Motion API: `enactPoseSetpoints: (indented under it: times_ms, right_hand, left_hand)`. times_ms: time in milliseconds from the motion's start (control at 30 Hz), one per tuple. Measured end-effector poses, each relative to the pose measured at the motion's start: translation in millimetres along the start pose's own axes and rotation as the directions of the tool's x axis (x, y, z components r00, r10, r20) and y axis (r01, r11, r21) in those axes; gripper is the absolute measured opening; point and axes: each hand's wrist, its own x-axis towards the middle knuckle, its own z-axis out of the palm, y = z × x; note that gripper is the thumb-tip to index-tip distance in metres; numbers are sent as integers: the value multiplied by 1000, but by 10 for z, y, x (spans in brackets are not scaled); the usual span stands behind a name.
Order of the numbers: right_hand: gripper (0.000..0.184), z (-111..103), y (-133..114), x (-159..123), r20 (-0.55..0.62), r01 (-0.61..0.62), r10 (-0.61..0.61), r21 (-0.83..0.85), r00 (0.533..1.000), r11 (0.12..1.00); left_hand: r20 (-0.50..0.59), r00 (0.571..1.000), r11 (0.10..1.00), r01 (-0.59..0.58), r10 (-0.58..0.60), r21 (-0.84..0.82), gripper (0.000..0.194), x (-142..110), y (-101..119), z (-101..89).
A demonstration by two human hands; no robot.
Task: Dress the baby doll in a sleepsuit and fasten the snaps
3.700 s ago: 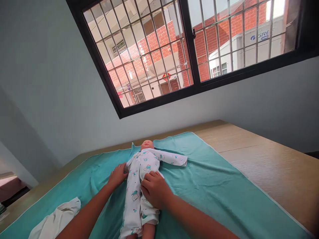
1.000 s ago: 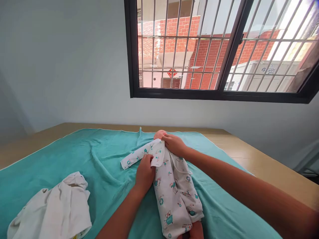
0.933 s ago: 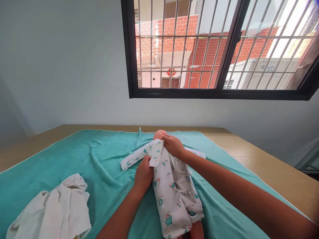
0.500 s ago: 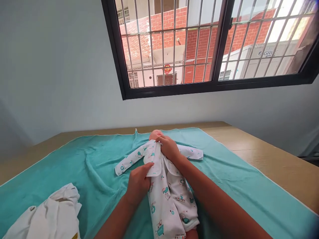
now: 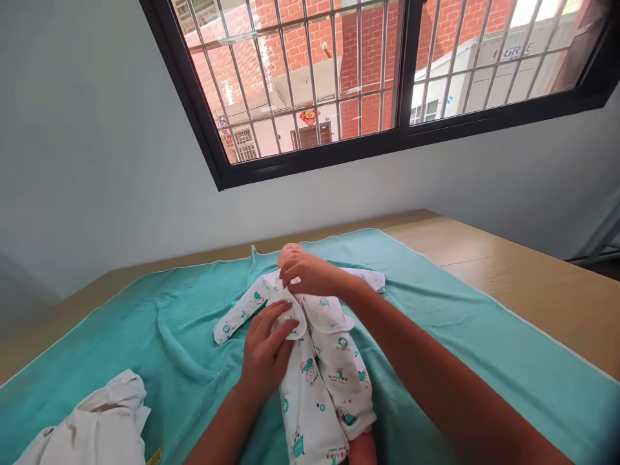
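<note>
A baby doll [image 5: 291, 249] lies on its back on a teal blanket [image 5: 188, 323], its sleeves spread to both sides. It is dressed in white printed pants [image 5: 317, 400] and a white printed baby shirt [image 5: 323, 309] with a front panel on each side. My right hand [image 5: 310, 274] pinches the shirt's edge near the neck, partly hiding the doll's head. Lower down, my left hand [image 5: 266, 345] grips the left front panel between thumb and fingers. One bare leg [image 5: 362, 447] shows below the pants.
A heap of white cloth [image 5: 104, 423] lies at the lower left, with a yellow tag [image 5: 155, 457] beside it. Wooden tabletop [image 5: 489, 255] shows around the blanket. Behind stand a pale wall [image 5: 121, 142] and a barred window with a black frame [image 5: 310, 155].
My right hand has shifted left across the doll's neck and now pinches the shirt edge. The left panel is lifted and turned in my left hand. The view has tilted.
</note>
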Motion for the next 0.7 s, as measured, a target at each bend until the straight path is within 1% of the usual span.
enactPoseSetpoints:
  times_ms: [33,67,133,167,233,267,300,333,367,433,467,500,533,567,633,700]
  right_hand:
    - [12,-126,-7,-51,12,-70,69,63,998,996]
    - [16,-255,-28,-105,26,-148,146,124,989,981]
    - [36,-490,-117,-200,70,-311,303,237,950,920]
    - [45,-583,-179,-233,76,-371,364,279,928,886]
    - [57,-697,-306,-264,48,-446,454,296,890,844]
    - [60,-711,-355,-265,35,-470,478,261,877,843]
    - [61,-697,-388,-257,38,-492,495,195,868,848]
    - [60,-656,-404,-243,69,-513,508,108,858,852]
    - [58,-592,-405,-223,129,-532,526,13,840,846]
    - [51,-424,-379,-173,279,-550,570,-152,773,821]
    - [48,-335,-363,-145,335,-550,587,-208,737,809]
    - [46,-253,-350,-117,358,-549,600,-244,715,799]
    - [44,-186,-343,-91,351,-552,613,-266,708,790]
    - [44,-139,-342,-68,328,-558,623,-277,710,782]
    - [43,-111,-354,-43,286,-577,642,-284,711,766]
    - [40,-153,-373,-48,329,-582,650,-290,685,760]
  left_hand:
    - [12,1000,1000,-17,18,-23,29,-5,-4,10]
    - [27,999,998,-31,32,-49,30,-10,-8,20]
    - [59,997,995,-35,41,-99,31,-20,-14,37]
    - [74,997,993,-26,35,-115,31,-24,-16,43]
    - [100,995,993,2,10,-122,29,-34,-12,46]
    - [112,994,993,16,-3,-119,28,-40,-6,45]
    - [124,992,993,28,-14,-118,27,-46,2,42]
    - [132,991,992,39,-24,-117,28,-52,12,39]
    - [132,991,992,49,-33,-117,29,-58,24,37]
    - [127,990,991,69,-55,-111,33,-67,48,35]
    - [124,990,992,74,-61,-105,34,-68,59,35]
    - [123,990,993,74,-61,-97,34,-67,70,35]
    - [128,990,993,73,-61,-89,33,-62,82,36]
    - [136,989,994,73,-62,-80,33,-53,93,36]
    - [152,986,996,73,-63,-60,32,-29,119,33]
    - [156,987,998,50,-45,-25,29,-3,145,29]
